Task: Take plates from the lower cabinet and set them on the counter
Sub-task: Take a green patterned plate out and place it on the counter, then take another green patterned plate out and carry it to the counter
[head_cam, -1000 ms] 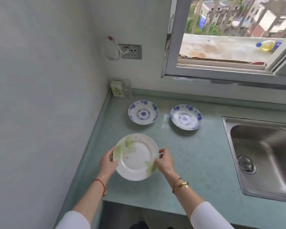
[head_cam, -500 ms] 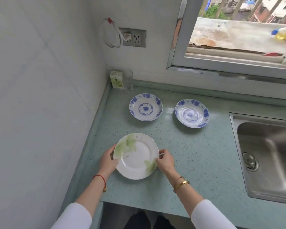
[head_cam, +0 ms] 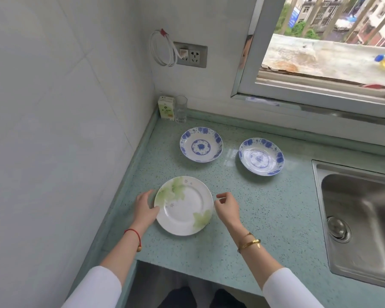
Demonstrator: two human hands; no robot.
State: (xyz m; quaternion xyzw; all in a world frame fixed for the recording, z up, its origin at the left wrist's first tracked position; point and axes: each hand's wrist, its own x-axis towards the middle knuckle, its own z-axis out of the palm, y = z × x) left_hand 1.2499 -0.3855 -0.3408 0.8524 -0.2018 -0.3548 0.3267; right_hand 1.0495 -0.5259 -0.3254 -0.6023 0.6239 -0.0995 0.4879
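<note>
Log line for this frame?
green-leaf plate: flat on counter | left hand: touching rim | right hand: beside plate, empty

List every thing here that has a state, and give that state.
green-leaf plate, flat on the counter, empty
left blue plate, flat on the counter, empty
right blue plate, flat on the counter, empty
left hand, relaxed, touching the green-leaf plate's rim
right hand, loosely curled, holding nothing
glass, upright
carton, upright
window, open
socket, one plug in
</note>
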